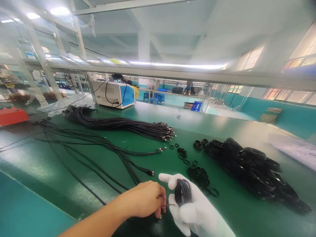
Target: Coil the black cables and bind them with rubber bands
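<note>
Coil of black cable (183, 191) gripped in your white-gloved right hand (195, 209); your bare left hand (148, 199), just beside it, pinches metal-tipped black cable ends (160, 217). Small black rings (198, 176) beyond right hand; heaped black cable coils (243, 164) farther right.

Head view, forward and down.

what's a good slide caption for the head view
The gloved right hand holds a coil beside the bare left hand, with loose cables and piled coils on the green table.
</note>
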### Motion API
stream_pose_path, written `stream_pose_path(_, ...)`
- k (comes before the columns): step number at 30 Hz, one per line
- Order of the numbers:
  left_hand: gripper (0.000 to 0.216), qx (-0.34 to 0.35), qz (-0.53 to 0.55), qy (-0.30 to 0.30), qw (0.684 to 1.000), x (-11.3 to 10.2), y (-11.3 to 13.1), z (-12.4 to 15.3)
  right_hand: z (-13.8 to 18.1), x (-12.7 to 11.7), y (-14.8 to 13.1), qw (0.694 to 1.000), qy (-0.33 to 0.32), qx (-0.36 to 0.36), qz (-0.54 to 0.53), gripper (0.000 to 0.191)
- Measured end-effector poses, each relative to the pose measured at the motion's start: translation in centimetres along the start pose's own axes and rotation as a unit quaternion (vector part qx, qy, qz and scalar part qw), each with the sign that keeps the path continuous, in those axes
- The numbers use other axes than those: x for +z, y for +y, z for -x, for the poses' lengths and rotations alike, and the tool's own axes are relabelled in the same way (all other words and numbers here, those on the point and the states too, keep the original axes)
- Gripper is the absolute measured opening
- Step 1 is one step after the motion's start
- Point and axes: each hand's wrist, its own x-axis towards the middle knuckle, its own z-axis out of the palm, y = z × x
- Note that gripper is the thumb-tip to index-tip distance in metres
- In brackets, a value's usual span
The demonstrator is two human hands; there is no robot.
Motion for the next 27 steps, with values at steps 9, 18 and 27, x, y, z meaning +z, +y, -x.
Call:
stream_pose_path(9,0.018,0.054,0.396,0.130,0.907,0.3,2.8,1.1,-0.3,-0.9,1.7,0.992,-0.076,-0.052,-0.092,0.052)
stream_pose_path(18,0.019,0.079,0.352,0.231,0.904,0.2,3.4,0.2,-0.4,-0.5,0.5,0.999,0.024,-0.046,0.007,0.048)
stream_pose_path(27,0.035,-0.018,-0.219,0.292,0.931,2.4,4.7,0.7,-1.5,0.2,1.7,0.924,0.272,-0.019,0.269,0.058)
